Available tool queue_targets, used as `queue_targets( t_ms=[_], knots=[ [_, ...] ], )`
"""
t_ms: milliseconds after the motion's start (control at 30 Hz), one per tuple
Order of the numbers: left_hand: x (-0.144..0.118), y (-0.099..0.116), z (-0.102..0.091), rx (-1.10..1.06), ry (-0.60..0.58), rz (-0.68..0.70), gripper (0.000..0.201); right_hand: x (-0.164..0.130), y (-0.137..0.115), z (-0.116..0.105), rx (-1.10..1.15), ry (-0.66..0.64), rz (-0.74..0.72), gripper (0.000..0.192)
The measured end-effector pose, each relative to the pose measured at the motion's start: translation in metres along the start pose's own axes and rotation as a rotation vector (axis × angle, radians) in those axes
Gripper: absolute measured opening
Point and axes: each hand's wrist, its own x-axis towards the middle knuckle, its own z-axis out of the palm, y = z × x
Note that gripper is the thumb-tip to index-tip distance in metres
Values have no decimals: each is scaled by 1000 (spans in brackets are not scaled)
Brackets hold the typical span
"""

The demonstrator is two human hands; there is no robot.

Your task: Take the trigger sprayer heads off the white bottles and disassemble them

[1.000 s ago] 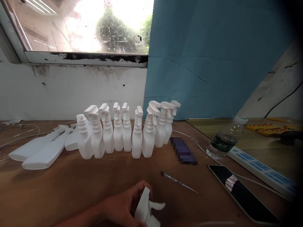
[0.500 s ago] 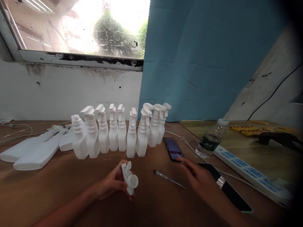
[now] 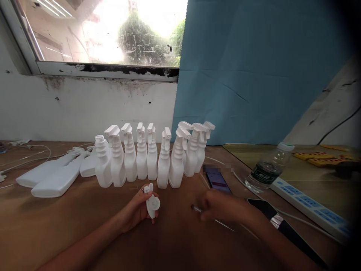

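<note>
My left hand (image 3: pixel 137 210) grips a white trigger sprayer head (image 3: pixel 152 202), its round collar turned toward me. My right hand (image 3: pixel 221 206), smeared by motion, has curled fingers over a screwdriver (image 3: pixel 224 225) lying on the table. A thin pale tube (image 3: pixel 249 232) sticks out on both sides of that hand and seems held in it. Beyond my hands stands a row of white spray bottles (image 3: pixel 176 171), most with trigger heads on. The leftmost bottle (image 3: pixel 103 169) has a bare threaded neck.
Several white bottles (image 3: pixel 56 180) lie on their sides at left. On the right are a lit phone (image 3: pixel 217 180), a dark flat device (image 3: pixel 261 206), a water bottle (image 3: pixel 266 173) and a power strip (image 3: pixel 304 203). A cable (image 3: pixel 304 216) runs alongside the strip.
My right hand has moved from beside the phone toward the screwdriver, partly covering it. The sprayer head in my left hand has tilted slightly. The whole view has shifted, moving the background rightward.
</note>
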Motion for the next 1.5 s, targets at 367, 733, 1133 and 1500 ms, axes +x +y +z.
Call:
queue_targets(
  t_ms=[367,733,1133,1500],
  knots=[
    [2,0,6,36,121,-22,27,19,-37,34,869,-179,-247,31],
    [3,-7,12,86,263,45,34,20,-21,68,1073,216,-443,12],
    [3,-9,15,199,320,101,36,9,-31,77,177,459,-940,43],
    [0,-7,8,203,182,-65,29,18,-29,89,1161,100,-453,19]
  ],
)
